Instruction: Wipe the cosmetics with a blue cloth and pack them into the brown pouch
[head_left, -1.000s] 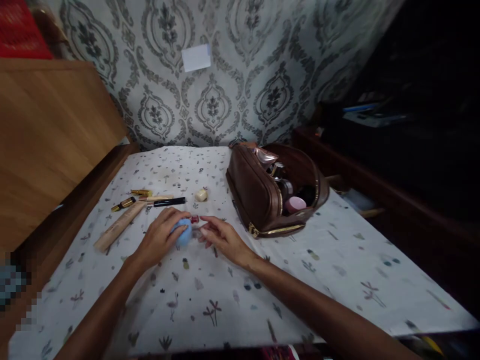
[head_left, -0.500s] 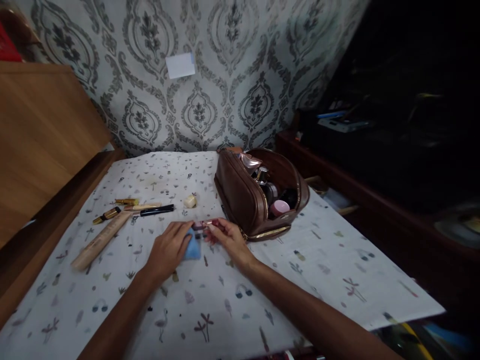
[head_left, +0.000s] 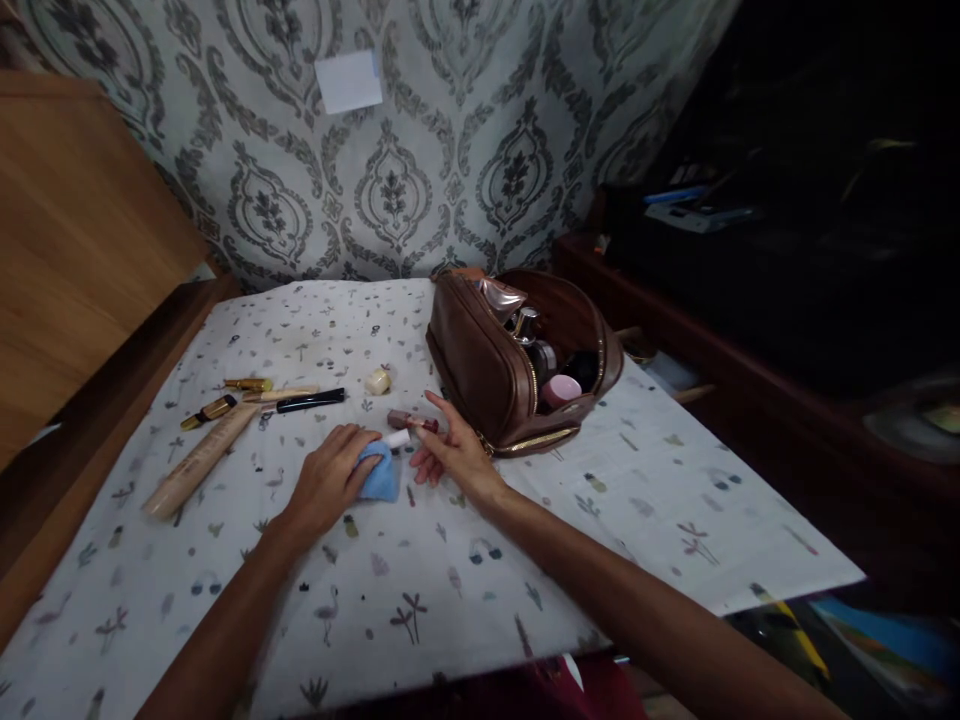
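Note:
My left hand (head_left: 330, 478) is closed around a small blue cloth (head_left: 380, 478) on the table. A short white tube (head_left: 397, 439) sticks out beside the cloth, near the fingertips. My right hand (head_left: 459, 452) has its fingers apart, with the thumb raised. Just beyond its fingertips lies a lip gloss tube (head_left: 405, 419), dark mauve at one end and reddish at the other; whether a finger touches it I cannot tell. Close behind the right hand stands a brown makeup bag (head_left: 480, 360), unzipped, with a pink-lidded jar (head_left: 562, 390) and other cosmetics inside.
At the left lie a long beige tube (head_left: 199, 465), a black pencil-like tube (head_left: 310, 400), a black-and-gold tube (head_left: 208, 412) and a gold tube (head_left: 249, 384). A small cream-coloured item (head_left: 377, 381) sits behind the hands. Patterned cloth (head_left: 375, 600) covers the table; wooden furniture (head_left: 97, 230) borders its left.
The lip gloss tube that was between both hands now lies on the table. My right hand's fingers have spread away from it. The white tube has come into view at the cloth.

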